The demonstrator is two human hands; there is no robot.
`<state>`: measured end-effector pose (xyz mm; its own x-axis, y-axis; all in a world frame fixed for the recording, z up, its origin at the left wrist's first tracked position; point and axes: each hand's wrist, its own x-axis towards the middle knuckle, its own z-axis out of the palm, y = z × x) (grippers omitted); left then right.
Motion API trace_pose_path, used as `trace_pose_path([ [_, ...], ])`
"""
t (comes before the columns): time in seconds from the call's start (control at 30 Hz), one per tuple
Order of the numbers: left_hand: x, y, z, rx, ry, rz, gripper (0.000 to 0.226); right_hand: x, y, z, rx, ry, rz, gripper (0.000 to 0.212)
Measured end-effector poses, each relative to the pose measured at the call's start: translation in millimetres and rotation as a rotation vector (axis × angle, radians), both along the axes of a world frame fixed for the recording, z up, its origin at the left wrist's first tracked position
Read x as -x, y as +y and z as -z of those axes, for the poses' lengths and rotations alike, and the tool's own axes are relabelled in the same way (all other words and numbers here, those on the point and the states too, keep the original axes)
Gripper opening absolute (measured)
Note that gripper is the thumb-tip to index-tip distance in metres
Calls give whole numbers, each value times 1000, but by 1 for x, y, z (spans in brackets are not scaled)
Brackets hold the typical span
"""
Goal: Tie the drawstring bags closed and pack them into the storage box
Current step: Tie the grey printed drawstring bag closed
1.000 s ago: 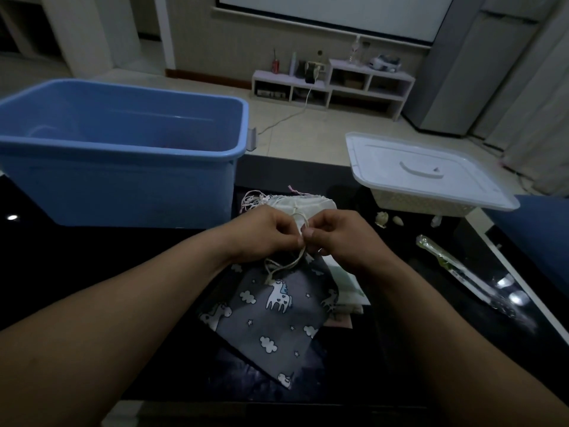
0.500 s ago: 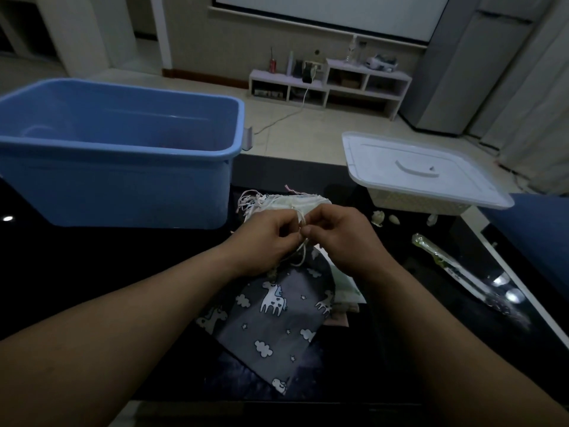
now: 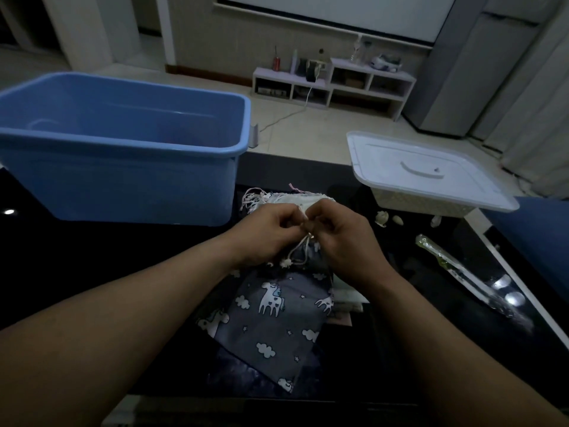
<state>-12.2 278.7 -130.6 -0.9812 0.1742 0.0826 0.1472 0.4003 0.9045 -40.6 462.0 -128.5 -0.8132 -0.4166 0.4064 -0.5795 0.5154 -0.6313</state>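
While your left hand [image 3: 271,232] and right hand [image 3: 345,238] meet above the grey bag [image 3: 271,315], both sets of fingers are pinched together on its cord [image 3: 300,251], thumbs to forefingers, right at the bag's mouth. The bag lies flat on the dark counter [image 3: 92,272] just below your hands, on top of a few more bags whose pale edges peek out on its right. Beyond your knuckles sits another heap of bags [image 3: 286,198], cords in a tangle.

Expect the cloth to be light and limp; it will fold and slide on the glossy counter, so keep your hold on the cord near the gathered neck, not on the body. The cord is thin and looks apt to slip, so pull the knot snug.

The knot itself is hidden behind your fingers, so I cannot tell how far it has got. Dim light blurs the heap. The blue box [image 3: 123,143] stands open at the left, its floor mostly out of sight.
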Motion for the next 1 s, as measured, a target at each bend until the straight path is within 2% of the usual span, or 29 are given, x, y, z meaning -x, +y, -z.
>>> trace_pose_path([
  [0.1,-2,-7,-3,-31,-59,59,15,0,-1,0,48,-86,-33,15],
  [0.2,-3,-11,-7,-165,-158,102,15,-1,-2,-4,133,-198,-62,14],
  [0.47,-2,-10,-5,-335,-139,52,19,-4,0,-8,388,-499,-40,12],
  [0.57,-1,-9,-4,-408,-162,2,16,-6,1,-11,471,-564,2,19],
  [0.73,4,-15,2,-273,-120,-66,17,-5,6,-7,492,-570,90,15],
  [0.87,4,-17,4,-267,-108,-85,18,-5,6,-7,523,-583,130,12],
  [1.0,3,-15,1,-295,-132,-109,20,2,8,-7,418,-593,183,18],
])
